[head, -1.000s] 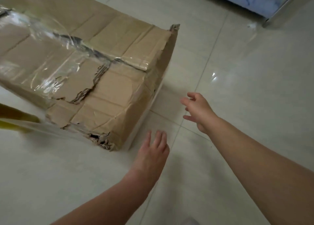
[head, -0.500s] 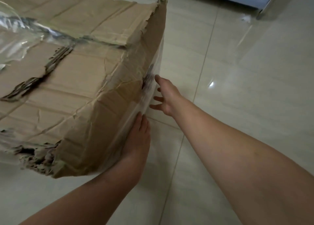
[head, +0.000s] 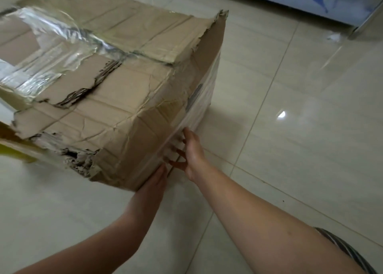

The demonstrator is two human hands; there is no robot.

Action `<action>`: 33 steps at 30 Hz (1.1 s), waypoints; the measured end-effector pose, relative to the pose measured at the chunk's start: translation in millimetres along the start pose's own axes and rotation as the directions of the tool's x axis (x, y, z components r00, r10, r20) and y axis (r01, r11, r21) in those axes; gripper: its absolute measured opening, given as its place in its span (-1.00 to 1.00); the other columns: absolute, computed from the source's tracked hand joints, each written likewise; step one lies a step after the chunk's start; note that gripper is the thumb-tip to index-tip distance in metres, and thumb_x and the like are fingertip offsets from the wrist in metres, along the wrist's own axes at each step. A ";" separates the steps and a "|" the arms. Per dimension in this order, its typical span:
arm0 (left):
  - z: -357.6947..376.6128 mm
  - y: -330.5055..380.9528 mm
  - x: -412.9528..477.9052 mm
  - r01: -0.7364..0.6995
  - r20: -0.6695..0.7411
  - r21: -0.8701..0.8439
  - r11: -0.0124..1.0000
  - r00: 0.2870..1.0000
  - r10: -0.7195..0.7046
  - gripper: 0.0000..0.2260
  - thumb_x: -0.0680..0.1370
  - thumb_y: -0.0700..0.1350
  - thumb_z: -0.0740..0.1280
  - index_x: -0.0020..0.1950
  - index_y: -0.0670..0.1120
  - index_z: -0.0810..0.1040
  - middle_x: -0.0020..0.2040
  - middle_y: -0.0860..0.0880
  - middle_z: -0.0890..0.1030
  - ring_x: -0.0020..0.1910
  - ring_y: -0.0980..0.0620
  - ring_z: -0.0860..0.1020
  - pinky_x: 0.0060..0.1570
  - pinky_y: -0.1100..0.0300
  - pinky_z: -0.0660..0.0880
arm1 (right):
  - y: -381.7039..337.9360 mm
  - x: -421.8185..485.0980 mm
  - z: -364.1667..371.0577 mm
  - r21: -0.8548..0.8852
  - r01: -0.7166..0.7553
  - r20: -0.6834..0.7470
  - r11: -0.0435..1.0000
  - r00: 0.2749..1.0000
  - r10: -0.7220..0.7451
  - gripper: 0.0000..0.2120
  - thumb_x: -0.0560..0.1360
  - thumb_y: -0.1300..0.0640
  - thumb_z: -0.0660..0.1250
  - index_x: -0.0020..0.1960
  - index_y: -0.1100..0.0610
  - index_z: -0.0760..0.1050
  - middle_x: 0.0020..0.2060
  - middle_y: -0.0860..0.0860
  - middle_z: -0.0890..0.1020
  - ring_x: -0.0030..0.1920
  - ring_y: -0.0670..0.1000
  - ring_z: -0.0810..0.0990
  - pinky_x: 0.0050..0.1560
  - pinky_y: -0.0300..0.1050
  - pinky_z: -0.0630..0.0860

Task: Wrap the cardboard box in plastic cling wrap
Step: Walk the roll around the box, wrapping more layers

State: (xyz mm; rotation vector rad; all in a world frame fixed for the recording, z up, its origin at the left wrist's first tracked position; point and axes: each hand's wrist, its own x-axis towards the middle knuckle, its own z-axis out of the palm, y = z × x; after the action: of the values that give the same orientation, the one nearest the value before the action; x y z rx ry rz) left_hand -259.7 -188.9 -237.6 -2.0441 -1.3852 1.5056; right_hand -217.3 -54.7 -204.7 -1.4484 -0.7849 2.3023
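A large, torn cardboard box [head: 116, 99] lies on the tiled floor, filling the left and centre of the head view. Clear cling wrap [head: 51, 52] is bunched and shiny across its top left, and a stretched band of the same wrap runs over the box's right end face. My left hand [head: 154, 182] lies flat, fingers straight, against the lower near corner of that end face. My right hand [head: 191, 151] touches the same face a little further along, fingers spread under or against the film. The box's near corner is crushed and ragged.
Glossy beige floor tiles [head: 300, 128] stretch to the right and front. A blue-and-white piece of furniture with a metal leg [head: 360, 25] stands at the top right. Something yellow [head: 18, 153] pokes out from under the box's left near edge.
Both hands moved from the bare floor to the box's right end face and now press on it. The view has pulled back, so the box looks smaller than half a second ago.
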 end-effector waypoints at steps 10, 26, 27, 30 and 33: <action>-1.0 -1.7 -38.1 -0.196 0.065 0.040 0.980 0.979 0.193 -0.50 0.65 -0.15 0.00 0.46 -0.42 -0.07 0.51 -0.33 -0.04 0.48 -0.28 -0.07 0.27 -0.20 -0.31 | 42.7 -7.7 -0.4 -0.142 -0.059 0.039 0.988 0.997 0.065 -0.74 0.62 -0.09 0.06 0.25 -0.04 0.34 -0.08 -0.13 0.57 -0.11 -0.06 0.56 -0.07 -0.01 0.46; 46.5 21.7 -72.5 0.251 0.747 -0.494 -0.832 0.613 -0.258 -0.62 0.59 0.04 0.21 0.37 -0.04 0.34 0.32 0.01 0.41 0.19 0.01 0.46 0.22 0.07 0.42 | -26.0 -6.1 17.7 -0.055 0.161 -0.136 0.985 0.977 -0.167 -0.81 0.60 0.05 0.08 -0.07 -0.02 0.45 -0.13 -0.09 0.51 -0.08 -0.07 0.51 -0.17 -0.02 0.55; 46.8 17.8 -67.4 0.073 0.815 -0.198 -0.977 0.566 -0.123 -0.63 0.60 0.02 0.21 0.37 -0.06 0.33 0.31 -0.01 0.42 0.18 0.00 0.47 0.21 0.03 0.44 | -15.5 -9.7 19.6 -0.068 0.146 -0.140 0.987 0.978 -0.154 -0.82 0.60 0.04 0.08 -0.06 -0.02 0.45 -0.11 -0.09 0.51 -0.01 -0.05 0.51 -0.12 0.00 0.54; 49.3 0.1 -57.8 -0.313 0.845 0.214 -0.926 0.535 0.014 -0.73 0.60 -0.01 0.21 0.27 -0.04 0.35 0.21 -0.01 0.42 0.17 -0.03 0.46 0.10 0.01 0.51 | 15.7 -21.9 20.9 -0.078 0.099 -0.113 0.992 0.988 -0.108 -0.84 0.60 0.06 0.09 0.02 0.03 0.44 -0.02 -0.02 0.52 0.04 -0.01 0.52 -0.11 0.03 0.56; 54.6 -15.4 -53.7 -0.415 0.824 0.296 -0.860 0.566 0.011 -0.75 0.58 0.02 0.23 0.23 0.00 0.39 0.19 0.04 0.43 0.17 0.01 0.45 0.09 0.03 0.52 | 43.1 -45.4 21.7 -0.169 0.051 -0.016 0.984 0.998 -0.054 -0.83 0.60 0.15 0.09 0.04 0.10 0.45 -0.08 0.04 0.57 -0.03 0.02 0.57 -0.11 0.01 0.56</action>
State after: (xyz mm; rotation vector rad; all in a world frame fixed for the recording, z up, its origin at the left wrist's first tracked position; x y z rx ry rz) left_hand -314.8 -240.8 -218.6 -0.5532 1.6392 1.7360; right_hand -215.5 -119.3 -190.1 -1.4994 -1.0212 2.2243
